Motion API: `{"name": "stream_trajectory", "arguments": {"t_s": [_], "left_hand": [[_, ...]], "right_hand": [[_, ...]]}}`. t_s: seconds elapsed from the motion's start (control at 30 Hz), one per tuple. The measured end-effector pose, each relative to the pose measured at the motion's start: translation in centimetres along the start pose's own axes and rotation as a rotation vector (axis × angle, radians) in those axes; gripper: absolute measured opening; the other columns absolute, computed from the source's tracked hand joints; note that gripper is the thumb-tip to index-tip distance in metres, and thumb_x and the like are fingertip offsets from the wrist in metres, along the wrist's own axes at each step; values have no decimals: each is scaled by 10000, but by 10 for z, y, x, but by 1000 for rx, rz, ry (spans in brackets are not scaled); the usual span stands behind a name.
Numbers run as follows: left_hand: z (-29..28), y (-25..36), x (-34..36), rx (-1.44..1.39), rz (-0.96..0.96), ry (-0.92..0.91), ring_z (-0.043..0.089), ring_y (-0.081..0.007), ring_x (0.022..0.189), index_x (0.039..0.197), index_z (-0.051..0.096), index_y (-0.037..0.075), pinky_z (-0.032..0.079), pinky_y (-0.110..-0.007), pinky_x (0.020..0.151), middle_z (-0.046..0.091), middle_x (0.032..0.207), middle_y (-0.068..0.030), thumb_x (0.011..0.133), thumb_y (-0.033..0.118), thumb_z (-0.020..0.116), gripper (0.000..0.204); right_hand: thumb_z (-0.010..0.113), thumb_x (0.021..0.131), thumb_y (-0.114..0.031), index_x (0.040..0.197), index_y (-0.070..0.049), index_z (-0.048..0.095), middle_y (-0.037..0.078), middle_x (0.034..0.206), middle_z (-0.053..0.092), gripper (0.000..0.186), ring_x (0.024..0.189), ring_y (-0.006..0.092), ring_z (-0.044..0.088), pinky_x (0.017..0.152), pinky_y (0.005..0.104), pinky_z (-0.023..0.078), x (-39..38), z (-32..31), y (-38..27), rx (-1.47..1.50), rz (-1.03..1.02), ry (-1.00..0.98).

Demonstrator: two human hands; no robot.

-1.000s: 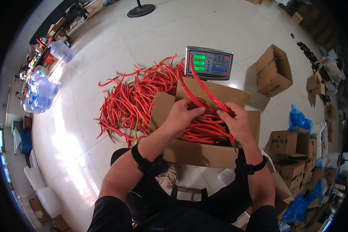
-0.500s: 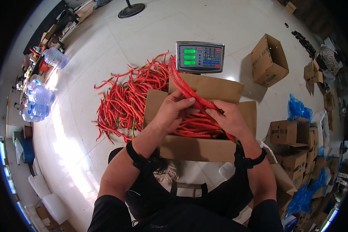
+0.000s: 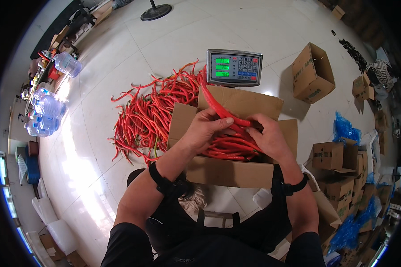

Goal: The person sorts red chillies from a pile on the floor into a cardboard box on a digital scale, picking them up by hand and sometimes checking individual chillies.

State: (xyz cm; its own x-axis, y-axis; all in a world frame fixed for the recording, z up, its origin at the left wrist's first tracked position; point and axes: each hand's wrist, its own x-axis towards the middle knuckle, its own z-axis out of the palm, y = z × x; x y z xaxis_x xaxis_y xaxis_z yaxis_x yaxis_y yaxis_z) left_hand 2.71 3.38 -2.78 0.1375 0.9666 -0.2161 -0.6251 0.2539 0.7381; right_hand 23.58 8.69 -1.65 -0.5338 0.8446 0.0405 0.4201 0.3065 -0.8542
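My left hand (image 3: 208, 129) is closed around long red chili peppers (image 3: 216, 106), its thumb lying across them. Their far ends point up toward the scale display. At the nearer end of the same peppers, my right hand (image 3: 266, 135) pinches with thumb and fingers. Both hands are over an open cardboard box (image 3: 229, 172), its flaps folded out. More red chilies (image 3: 231, 147) lie lengthwise inside, partly covered by my hands. To the left of the box, a large heap of red chilies (image 3: 153, 113) spreads over the floor.
A scale display (image 3: 235, 67) with green screens stands behind the box. An open carton (image 3: 313, 73) is at the far right. Stacked cartons (image 3: 338, 187) and blue plastic film (image 3: 346, 129) crowd the right side. Clear water jugs (image 3: 47, 111) stand at the left.
My right hand has shifted slightly along the peppers, with its fingers more curled. Fewer peppers seem to extend between my hands. The whole view has moved a little.
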Motion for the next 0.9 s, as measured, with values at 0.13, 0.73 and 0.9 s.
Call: {"name": "stream_trajectory", "arguments": {"t_s": [0.13, 0.73, 0.9], "left_hand": [[-2, 1, 2, -92, -26, 19, 649, -214, 976, 1070, 628, 51, 592, -340, 780, 657, 1067, -87, 887, 58, 641, 184], [-10, 1, 6, -38, 24, 99, 669, -178, 844, 1031, 640, 49, 544, -264, 613, 681, 944, -78, 887, 127, 665, 166], [-13, 0, 7, -54, 40, 113, 667, -145, 747, 997, 655, 49, 536, -233, 568, 685, 916, -56, 871, 129, 688, 153]], "right_hand": [[658, 831, -17, 1035, 18, 590, 128, 910, 657, 218, 811, 191, 635, 745, 311, 515, 1, -1, 3, -48, -9, 51], [582, 865, -37, 1057, 24, 608, 211, 942, 625, 203, 858, 370, 606, 785, 395, 477, 4, -4, -8, -16, -116, -181], [629, 862, -79, 1068, 22, 599, 196, 958, 647, 231, 862, 337, 630, 792, 375, 490, 2, 0, -15, 61, -83, -195]]}}
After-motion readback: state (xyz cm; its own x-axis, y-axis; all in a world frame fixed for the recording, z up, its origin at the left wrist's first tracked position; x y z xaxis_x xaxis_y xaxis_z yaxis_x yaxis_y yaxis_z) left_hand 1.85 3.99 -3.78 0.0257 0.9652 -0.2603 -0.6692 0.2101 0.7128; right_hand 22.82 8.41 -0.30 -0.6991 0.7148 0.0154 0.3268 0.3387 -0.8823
